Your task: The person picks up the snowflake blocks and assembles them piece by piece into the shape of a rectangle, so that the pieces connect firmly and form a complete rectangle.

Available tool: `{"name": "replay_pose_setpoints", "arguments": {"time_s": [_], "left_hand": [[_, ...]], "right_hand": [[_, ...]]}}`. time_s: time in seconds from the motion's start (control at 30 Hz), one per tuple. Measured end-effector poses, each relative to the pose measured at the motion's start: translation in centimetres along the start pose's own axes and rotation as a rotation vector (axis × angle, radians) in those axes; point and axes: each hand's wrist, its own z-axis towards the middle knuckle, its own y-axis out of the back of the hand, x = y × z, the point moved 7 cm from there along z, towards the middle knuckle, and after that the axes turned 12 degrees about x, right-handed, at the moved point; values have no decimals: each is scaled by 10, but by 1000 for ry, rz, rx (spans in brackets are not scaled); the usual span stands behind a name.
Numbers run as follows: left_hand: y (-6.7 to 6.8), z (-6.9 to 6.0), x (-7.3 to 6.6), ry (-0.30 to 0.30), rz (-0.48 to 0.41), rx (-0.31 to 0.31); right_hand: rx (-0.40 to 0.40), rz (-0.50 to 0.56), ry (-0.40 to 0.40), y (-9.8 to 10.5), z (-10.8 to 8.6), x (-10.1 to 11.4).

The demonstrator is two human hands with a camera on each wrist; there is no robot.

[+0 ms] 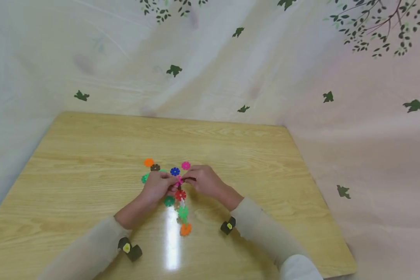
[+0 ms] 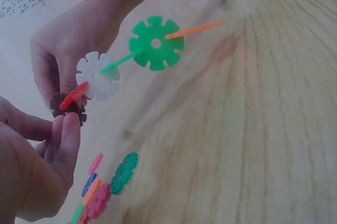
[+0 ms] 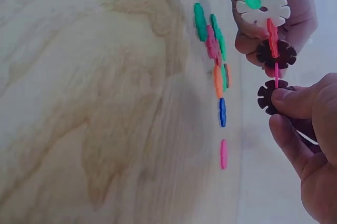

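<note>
A chain of notched plastic discs hangs between the hands: an orange disc (image 1: 186, 229) at its lower end, then a light green disc (image 2: 156, 43), a white disc (image 2: 98, 75), a red disc (image 1: 180, 195), a brown disc (image 3: 276, 54) and a pink disc (image 1: 179, 180). My left hand (image 1: 157, 186) pinches the chain near the pink and brown discs. Between thumb and forefinger, my right hand (image 1: 204, 181) pinches another brown disc (image 3: 267, 97), which meets the pink one edge-on in the right wrist view.
Loose discs lie on the wooden table (image 1: 91, 155) around the hands: orange (image 1: 149, 162), brown (image 1: 155, 167), blue (image 1: 175, 171), pink (image 1: 186, 165) and dark green (image 1: 169, 201). A leaf-patterned cloth (image 1: 210, 89) hangs behind the table.
</note>
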Motion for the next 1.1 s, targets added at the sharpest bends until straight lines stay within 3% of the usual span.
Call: {"name": "replay_pose_setpoints", "arguments": {"time_s": [0.07,0.13,0.23,0.3,0.37,0.43,0.6,0.73,1.0,1.1], "left_hand": [[0,0,-1,-6,0,-3],[0,0,-1,-7,-3,-4],[-2,1,1,-5,6,9],[-3,2,3,5,4,16],[-2,3,5,16,8,14],[-2,4,7,26,11,5],[-1,5,8,29,28,7],[2,6,8,26,9,13],[16,6,5,28,26,-31],[19,6,2,25,40,-35]], "right_hand": [[47,47,-27,0,2,-4],[121,178,-102,0,2,-13],[195,407,-286,-4,1,-40],[205,487,-401,-9,3,-60],[212,474,-468,-16,8,-77],[241,389,-498,-25,15,-89],[322,196,-533,-42,27,-99],[289,275,-578,-41,22,-97],[112,845,-643,-34,-12,-85],[61,950,-647,-31,-19,-79]]}}
